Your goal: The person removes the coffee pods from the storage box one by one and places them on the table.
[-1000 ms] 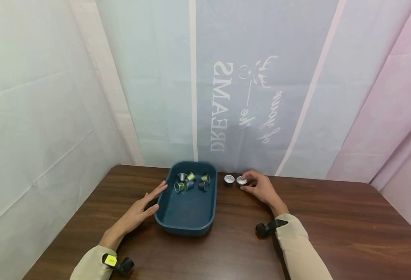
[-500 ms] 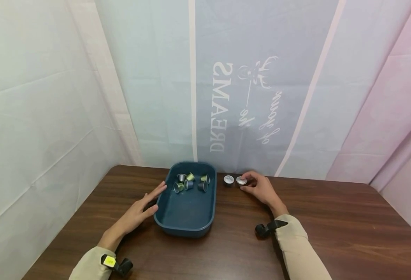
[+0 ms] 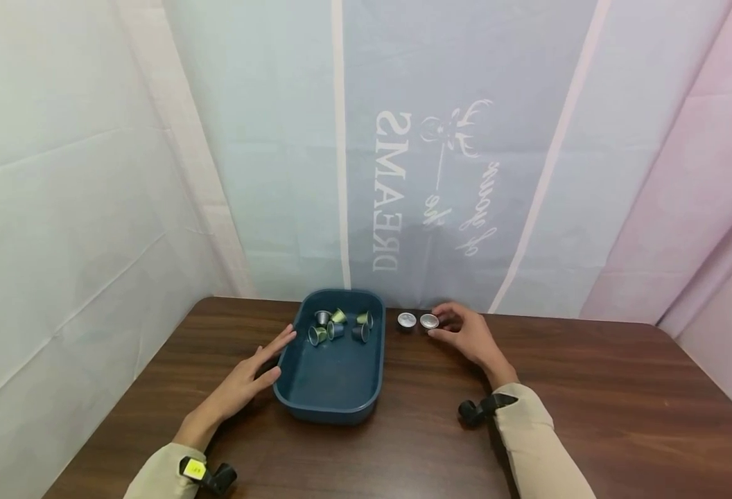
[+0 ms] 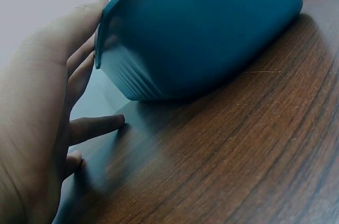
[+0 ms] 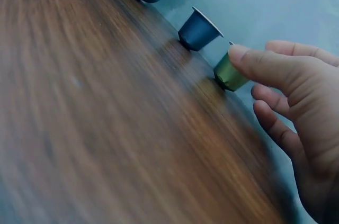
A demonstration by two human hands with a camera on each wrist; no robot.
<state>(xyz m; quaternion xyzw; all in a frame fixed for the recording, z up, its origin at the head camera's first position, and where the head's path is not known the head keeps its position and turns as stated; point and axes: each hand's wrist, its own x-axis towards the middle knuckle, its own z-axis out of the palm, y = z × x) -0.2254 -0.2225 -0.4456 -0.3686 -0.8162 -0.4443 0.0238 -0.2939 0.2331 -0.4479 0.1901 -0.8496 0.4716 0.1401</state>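
Note:
My left hand (image 3: 239,385) has its fingers extended along the left side of a dark blue plastic basin (image 3: 335,416); in the left wrist view, the thumb and some fingers touch the rim while others rest on the table. My right hand (image 3: 471,339) is at a green coffee capsule (image 5: 231,74) standing foil side up near the table's back edge. Its thumb tip lies by the capsule's rim and the fingers are spread apart, with the silver lid (image 3: 429,321) in full view. Just left of it stands a dark blue coffee capsule (image 5: 199,29), upright and untouched.
Several green, blue and grey capsules (image 3: 318,335) lie tipped about in the basin's far half. A printed fabric curtain (image 3: 428,208) hangs right behind the brown wooden table (image 3: 590,402). Black straps with camera mounts (image 3: 484,409) sit on both wrists.
My right hand has loosened and shifted slightly right; its fingertips have come off the green capsule's lid, which stays in place. The left hand keeps its position at the basin.

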